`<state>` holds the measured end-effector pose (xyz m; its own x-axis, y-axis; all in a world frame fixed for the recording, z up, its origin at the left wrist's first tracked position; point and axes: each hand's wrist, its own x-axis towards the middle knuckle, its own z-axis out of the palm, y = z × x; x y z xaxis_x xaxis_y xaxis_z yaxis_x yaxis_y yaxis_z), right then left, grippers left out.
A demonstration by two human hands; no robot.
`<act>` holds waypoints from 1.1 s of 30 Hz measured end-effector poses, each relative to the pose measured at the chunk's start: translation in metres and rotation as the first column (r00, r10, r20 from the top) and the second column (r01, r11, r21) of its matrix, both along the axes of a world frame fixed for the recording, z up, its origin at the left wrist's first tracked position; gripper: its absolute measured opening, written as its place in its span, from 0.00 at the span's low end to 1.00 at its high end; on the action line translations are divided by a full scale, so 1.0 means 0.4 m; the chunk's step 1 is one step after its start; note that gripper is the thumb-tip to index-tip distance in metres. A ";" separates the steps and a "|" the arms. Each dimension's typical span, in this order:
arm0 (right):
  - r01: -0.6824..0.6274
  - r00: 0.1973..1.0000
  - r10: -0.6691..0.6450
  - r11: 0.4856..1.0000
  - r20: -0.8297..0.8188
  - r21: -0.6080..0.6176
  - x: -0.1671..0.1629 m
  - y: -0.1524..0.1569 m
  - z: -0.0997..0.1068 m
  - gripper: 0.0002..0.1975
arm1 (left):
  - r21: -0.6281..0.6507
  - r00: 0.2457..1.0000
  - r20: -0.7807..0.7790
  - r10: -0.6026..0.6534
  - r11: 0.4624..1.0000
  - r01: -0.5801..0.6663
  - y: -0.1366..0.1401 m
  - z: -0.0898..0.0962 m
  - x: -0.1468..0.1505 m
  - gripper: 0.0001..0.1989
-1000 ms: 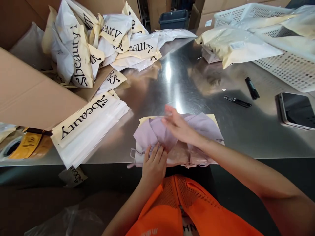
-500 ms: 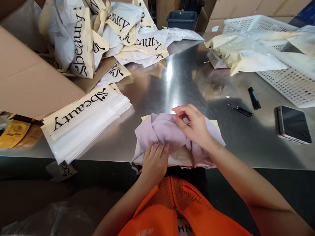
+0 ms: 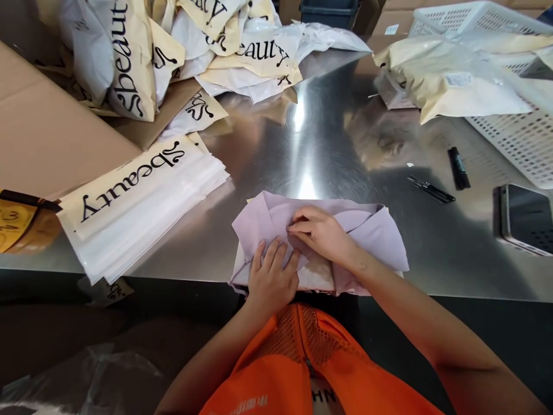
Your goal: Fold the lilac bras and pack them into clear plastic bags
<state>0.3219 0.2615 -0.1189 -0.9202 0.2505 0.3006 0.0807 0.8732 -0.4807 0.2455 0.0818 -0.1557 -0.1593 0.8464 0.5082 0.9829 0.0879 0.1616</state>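
A folded lavender garment (image 3: 371, 230) lies at the front edge of the metal table, over a cream-and-white bag that shows only at its edges. My left hand (image 3: 274, 276) rests on the garment's near left part, fingers spread and flat. Just to its right and farther up, my right hand (image 3: 322, 233) has thumb and fingertips pinched together on the cloth near the middle. A lapel-like fold stands out at the garment's left, and a loose flap spreads at its right. Which kind of garment it is, I cannot tell.
Left, a stack of white bags printed "beauty" (image 3: 142, 202) lies by a cardboard box (image 3: 56, 132) and a tape roll (image 3: 30, 225). Filled bags (image 3: 259, 57) pile up behind. Right are a phone (image 3: 525, 219), marker (image 3: 458, 168), thread snips (image 3: 432, 189) and white basket (image 3: 514, 141).
My right hand has come down and left onto the cloth, from held above it. The garment's right side now spreads wider. My left hand's fingers have spread. The view has shifted slightly.
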 end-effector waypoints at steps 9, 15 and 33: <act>0.201 0.935 -0.352 0.439 0.038 -0.876 -0.009 0.060 -0.015 0.20 | 0.021 1.000 -0.002 0.003 1.000 -0.003 -0.001 -0.003 0.002 0.15; 0.123 0.937 -0.348 0.289 0.016 -0.949 -0.007 0.077 -0.016 0.23 | 0.039 1.000 -0.007 0.000 0.999 0.000 -0.003 -0.010 0.005 0.15; 0.011 0.987 -0.054 0.962 -0.151 -0.274 -0.011 0.014 -0.028 0.08 | 0.038 0.999 -0.042 0.015 0.999 -0.013 -0.004 -0.013 0.005 0.15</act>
<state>0.3175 0.2669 -0.1303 -0.8575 0.3718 0.3557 0.0122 0.7058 -0.7083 0.2475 0.0803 -0.1608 -0.1483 0.8243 0.5463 0.9877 0.0961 0.1232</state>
